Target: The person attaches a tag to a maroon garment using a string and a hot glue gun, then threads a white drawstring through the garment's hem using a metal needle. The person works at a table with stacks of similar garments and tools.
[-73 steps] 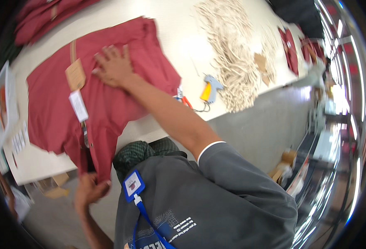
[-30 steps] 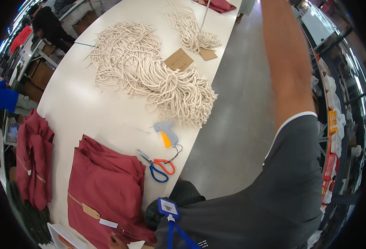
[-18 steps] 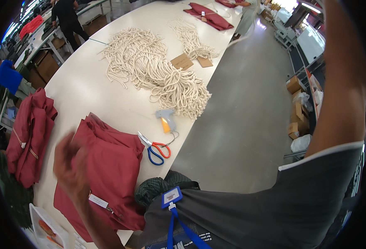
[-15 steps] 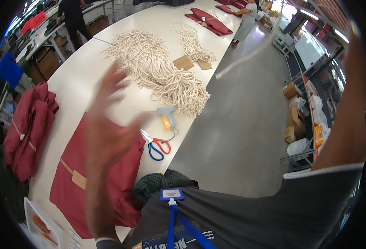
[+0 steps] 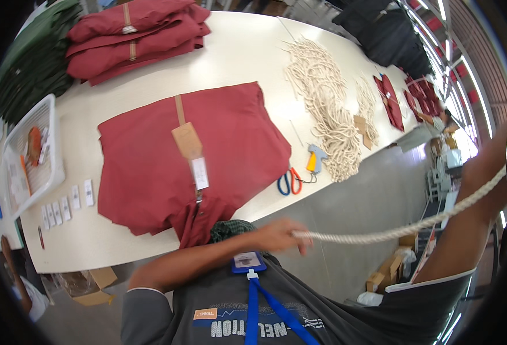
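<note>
My left hand (image 5: 283, 233) is closed on one end of a cream cord (image 5: 391, 232), in front of my chest and just off the table's near edge. The cord runs taut up to the right, to my raised right forearm (image 5: 470, 214); the picture's rim cuts off the right hand itself. On the white table (image 5: 247, 52) a maroon garment (image 5: 150, 167) lies flat, with a brown card tag (image 5: 187, 141) and a white label (image 5: 200, 173) on it. Its lower part hangs over the edge near my left arm.
Blue and orange scissors (image 5: 289, 181) and a tagging gun (image 5: 316, 158) lie beside a heap of cream cords (image 5: 328, 109). Folded maroon garments (image 5: 132, 29), green garments (image 5: 35, 57), a white basket (image 5: 51, 115) and small labels (image 5: 64, 207) sit on the left. A cardboard box (image 5: 92, 287) stands on the floor.
My left hand has left the maroon garment and now grips a cream cord stretched toward my raised right arm. The view has swung back over the garment.
</note>
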{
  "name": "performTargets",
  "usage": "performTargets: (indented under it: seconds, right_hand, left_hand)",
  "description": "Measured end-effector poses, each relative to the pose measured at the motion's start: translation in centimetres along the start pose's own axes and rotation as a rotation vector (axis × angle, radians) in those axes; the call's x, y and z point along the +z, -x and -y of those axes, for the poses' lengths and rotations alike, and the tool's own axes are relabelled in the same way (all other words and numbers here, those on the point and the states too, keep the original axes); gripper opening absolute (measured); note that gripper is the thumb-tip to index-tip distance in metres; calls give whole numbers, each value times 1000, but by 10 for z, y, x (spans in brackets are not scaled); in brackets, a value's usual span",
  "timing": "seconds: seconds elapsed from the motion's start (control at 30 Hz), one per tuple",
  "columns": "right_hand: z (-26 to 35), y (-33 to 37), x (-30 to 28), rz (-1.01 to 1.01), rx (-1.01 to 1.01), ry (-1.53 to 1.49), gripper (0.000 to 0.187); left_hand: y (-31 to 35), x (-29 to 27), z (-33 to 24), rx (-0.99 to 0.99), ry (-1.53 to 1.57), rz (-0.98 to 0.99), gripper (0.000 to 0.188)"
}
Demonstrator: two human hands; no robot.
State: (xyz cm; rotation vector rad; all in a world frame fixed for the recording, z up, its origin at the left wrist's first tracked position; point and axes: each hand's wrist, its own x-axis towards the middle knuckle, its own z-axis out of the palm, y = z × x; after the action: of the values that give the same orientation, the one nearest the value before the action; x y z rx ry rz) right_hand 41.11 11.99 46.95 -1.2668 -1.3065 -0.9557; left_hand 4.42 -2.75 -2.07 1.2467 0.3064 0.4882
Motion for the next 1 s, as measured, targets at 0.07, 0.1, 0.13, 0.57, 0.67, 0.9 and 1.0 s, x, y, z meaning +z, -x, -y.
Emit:
performTargets:
  seconds: [0.07,0.1,0.13,0.57,0.67,0.9,1.0]
  right_hand:
    - [60,26,83,96,-45,-174,27]
    - [94,44,121,144,-60,-253,27]
    - [132,73,166,203,-64,-343,28]
    - [351,576,-11,1443,1000,-1054,29]
    - [330,552,-26,1673,1205,-1206,27]
    - [178,403,-123,994,1138,-1554,43]
    - [137,345,-179,469,1186,-1826,41]
  left_hand:
    - [24,-19,0,-47,369,-443,23]
    - [35,-27,-2,10,443,-582,22]
    - [42,-36,-5,39,477,-742,22]
    - [109,-139,-14,158,999,-1055,16]
    - [98,-141,-25,151,1067,-1019,12]
    - [106,-259,-79,358,1260,-883,12]
    - [116,-310,-100,377,1213,-1006,17]
